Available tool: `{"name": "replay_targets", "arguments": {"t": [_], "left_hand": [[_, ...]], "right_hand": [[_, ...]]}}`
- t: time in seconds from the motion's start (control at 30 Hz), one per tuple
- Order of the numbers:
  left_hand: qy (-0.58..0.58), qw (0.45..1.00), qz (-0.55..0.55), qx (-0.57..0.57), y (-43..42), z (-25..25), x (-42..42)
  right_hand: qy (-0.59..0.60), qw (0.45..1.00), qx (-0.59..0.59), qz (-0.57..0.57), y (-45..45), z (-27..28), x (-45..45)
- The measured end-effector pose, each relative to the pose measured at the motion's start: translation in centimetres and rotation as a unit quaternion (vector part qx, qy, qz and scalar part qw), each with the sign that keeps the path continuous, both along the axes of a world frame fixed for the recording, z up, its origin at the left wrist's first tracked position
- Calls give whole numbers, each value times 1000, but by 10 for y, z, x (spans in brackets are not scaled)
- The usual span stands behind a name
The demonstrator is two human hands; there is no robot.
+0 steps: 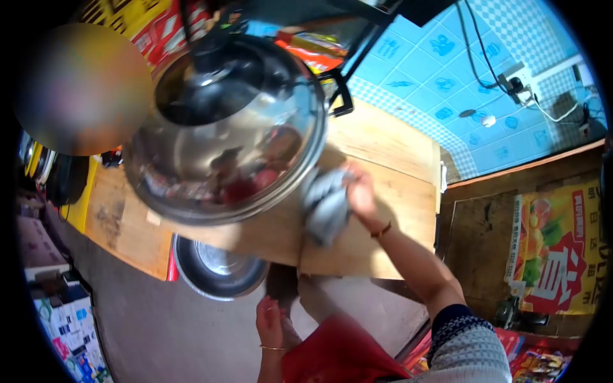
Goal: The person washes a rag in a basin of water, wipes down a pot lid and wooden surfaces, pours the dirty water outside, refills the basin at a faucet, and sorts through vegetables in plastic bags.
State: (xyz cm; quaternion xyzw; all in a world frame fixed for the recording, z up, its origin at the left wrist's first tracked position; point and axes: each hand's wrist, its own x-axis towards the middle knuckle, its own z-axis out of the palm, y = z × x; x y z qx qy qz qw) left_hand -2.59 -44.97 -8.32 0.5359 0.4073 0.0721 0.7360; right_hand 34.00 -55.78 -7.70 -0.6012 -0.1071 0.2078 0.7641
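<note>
My right hand [361,195] is closed on a crumpled grey-blue cloth [327,204], which lies against the wooden tabletop [389,223]. To the left of the cloth stands a large steel wok with a shiny domed lid [217,185]. The lid has a dark glass centre and a black knob; a black side handle [343,96] sticks out on the right. Below the table edge, close to my body, my left hand [270,323] hangs with its fingers curled in and nothing visible in them.
A metal basin [220,268] sits low under the table's front edge. Colourful packets [313,48] lie behind the wok. Blue tiled wall [440,83] with a plugged-in socket [516,83] rises at the back. At right hangs a printed yellow sheet [555,249].
</note>
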Motion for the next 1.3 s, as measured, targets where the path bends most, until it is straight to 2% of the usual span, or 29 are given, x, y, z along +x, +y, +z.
{"name": "replay_targets", "arguments": {"t": [0.03,0.07,0.13,0.2,0.23,0.27,0.3,0.33,0.37,0.47,0.53,0.57,0.6,0.63,0.67,0.73,0.8,0.83,0.9,0.93,1.0,1.07,1.13,1.2,1.23,1.27,1.3], "left_hand": [[-1,1000,-10,3,-6,6,26],[43,999,-13,-26,-13,12,57],[90,994,-26,-54,-27,-3,105],[79,996,19,-20,-49,-27,143],[41,998,35,-24,-62,-26,164],[48,998,22,-24,-71,-36,182],[68,996,62,-10,-80,-46,195],[86,991,99,4,-89,-52,204],[91,992,84,3,-97,-56,208],[87,981,97,145,-111,-65,214],[81,983,98,136,-111,-64,218],[103,971,101,193,-112,-63,219],[124,955,105,250,-109,-62,216],[189,903,100,372,-100,-62,206],[189,902,104,373,-100,-49,211],[84,908,-20,411,-102,-15,232],[81,907,-148,385,-95,-6,256],[76,905,-196,371,-86,-12,264],[40,853,-238,463,-79,-11,283],[48,854,-226,465,-77,-12,283],[23,850,-226,475,-73,-12,280],[44,846,-220,485,-71,0,284],[61,837,-222,496,-69,5,284],[67,848,-269,453,-72,-1,280],[72,848,-264,454,-76,5,283],[53,835,-288,465,-78,13,290],[36,823,-307,477,-79,19,294]], "right_hand": [[-152,976,-139,-74,1,33,29],[-293,905,-274,-145,5,63,58],[-495,748,-387,-212,15,21,142],[-457,687,-536,-181,19,-56,196],[-460,683,-548,-144,17,-51,205],[-462,680,-559,-105,10,-41,215],[-451,681,-566,-110,-6,-43,241],[-494,706,-505,-52,-25,-43,276],[-532,725,-438,4,-47,-45,300],[-499,737,-452,-62,-146,-60,333],[-486,706,-501,-120,-223,-71,336],[-473,718,-488,-152,-260,-72,334],[-489,690,-506,-167,-293,-62,324],[-411,704,-546,-192,-317,-55,315],[-329,715,-580,-212,-336,-53,307],[-362,664,-613,-230,-366,-68,297],[-385,698,-560,-228,-392,-89,290],[-341,723,-551,-239,-392,-84,279],[-261,773,-523,-246,-382,-66,246],[-224,798,-504,-242,-375,-51,229],[-235,765,-554,-229,-386,-56,206],[-184,778,-570,-187,-391,-47,209],[-324,758,-525,-209,-344,-4,222],[-307,815,-444,-213,-268,8,245],[-226,868,-389,-211,-233,-12,263],[-296,794,-482,-222,-192,-35,278],[-325,713,-552,-285,-145,-58,280]]}}
